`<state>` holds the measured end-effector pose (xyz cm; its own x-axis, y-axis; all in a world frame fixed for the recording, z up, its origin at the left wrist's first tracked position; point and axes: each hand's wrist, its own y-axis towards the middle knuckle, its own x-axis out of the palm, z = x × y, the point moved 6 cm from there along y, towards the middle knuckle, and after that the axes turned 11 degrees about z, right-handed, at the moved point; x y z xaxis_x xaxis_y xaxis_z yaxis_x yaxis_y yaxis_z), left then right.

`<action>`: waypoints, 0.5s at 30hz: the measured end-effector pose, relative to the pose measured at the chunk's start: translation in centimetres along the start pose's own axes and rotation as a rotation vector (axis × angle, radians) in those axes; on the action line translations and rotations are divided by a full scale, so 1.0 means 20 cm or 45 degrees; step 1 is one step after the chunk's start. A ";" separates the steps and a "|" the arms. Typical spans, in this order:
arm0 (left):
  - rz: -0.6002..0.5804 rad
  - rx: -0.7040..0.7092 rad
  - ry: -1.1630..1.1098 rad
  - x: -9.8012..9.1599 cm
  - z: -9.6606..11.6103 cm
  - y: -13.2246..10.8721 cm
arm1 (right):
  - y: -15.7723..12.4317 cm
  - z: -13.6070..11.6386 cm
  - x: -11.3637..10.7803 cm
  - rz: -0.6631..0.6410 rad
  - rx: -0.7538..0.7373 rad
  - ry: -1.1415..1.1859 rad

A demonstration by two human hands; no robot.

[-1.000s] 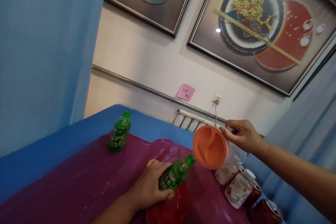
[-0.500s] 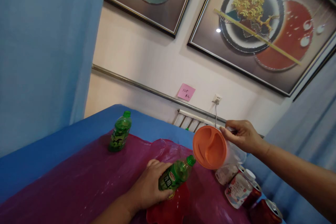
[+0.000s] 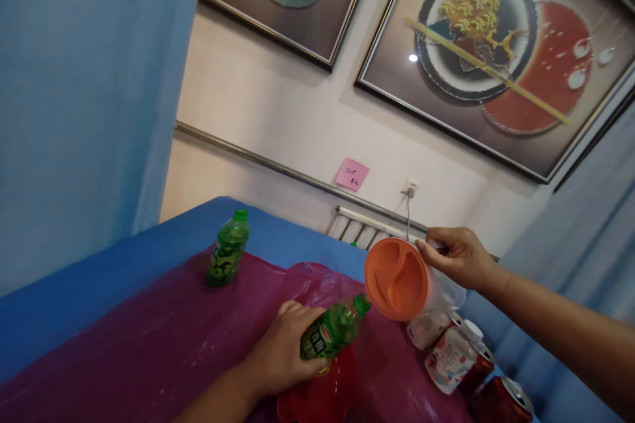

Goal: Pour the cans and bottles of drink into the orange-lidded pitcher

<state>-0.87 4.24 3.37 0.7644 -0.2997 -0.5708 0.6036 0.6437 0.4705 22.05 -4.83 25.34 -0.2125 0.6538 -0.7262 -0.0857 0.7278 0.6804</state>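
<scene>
Gripping a tilted bottle (image 3: 331,332), cap on, low over the near worktop (image 3: 149,344) with left hand (image 3: 280,353) fingers clamped round it, and holding a lidded tub (image 3: 397,279) just right of it, right hand (image 3: 459,256) fingers closed on its rim, with neither opened.

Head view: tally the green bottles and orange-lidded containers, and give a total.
Green plastic bottles: 2, one standing, one tilted in the left hand
Clear container with round orange lid, in the right hand: 1
Total: 3
</scene>
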 end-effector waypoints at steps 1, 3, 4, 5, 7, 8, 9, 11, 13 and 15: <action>0.001 0.003 0.004 0.00 0.00 0.00 | 0.00 0.00 0.00 0.002 -0.002 0.000; 0.004 0.012 0.011 0.00 0.00 0.00 | 0.00 0.00 0.00 0.000 -0.004 0.003; 0.001 0.015 0.012 0.00 0.00 0.00 | 0.00 0.00 0.00 -0.002 -0.003 0.007; -0.003 0.017 0.011 0.00 0.01 0.00 | 0.00 0.00 0.00 -0.003 -0.002 0.010; -0.012 0.020 0.008 0.00 0.01 0.00 | 0.00 0.00 0.00 -0.005 0.000 0.015; -0.012 0.019 0.007 0.00 0.01 0.00 | 0.00 0.00 0.00 -0.007 0.002 0.017; -0.009 0.020 0.009 0.00 0.01 0.00 | 0.00 -0.01 0.00 -0.008 0.003 0.018; -0.004 0.025 0.011 0.00 0.01 0.00 | 0.00 -0.01 0.00 -0.007 0.001 0.019; 0.000 0.030 0.009 0.00 0.00 0.00 | 0.00 -0.01 0.00 0.009 -0.010 0.013; 0.008 0.040 0.002 0.00 0.00 0.00 | 0.00 -0.02 -0.01 0.027 -0.023 -0.002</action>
<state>-0.92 4.25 3.27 0.7680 -0.2943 -0.5688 0.6054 0.6233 0.4950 21.75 -4.95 25.55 -0.2130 0.6693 -0.7119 -0.0988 0.7101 0.6972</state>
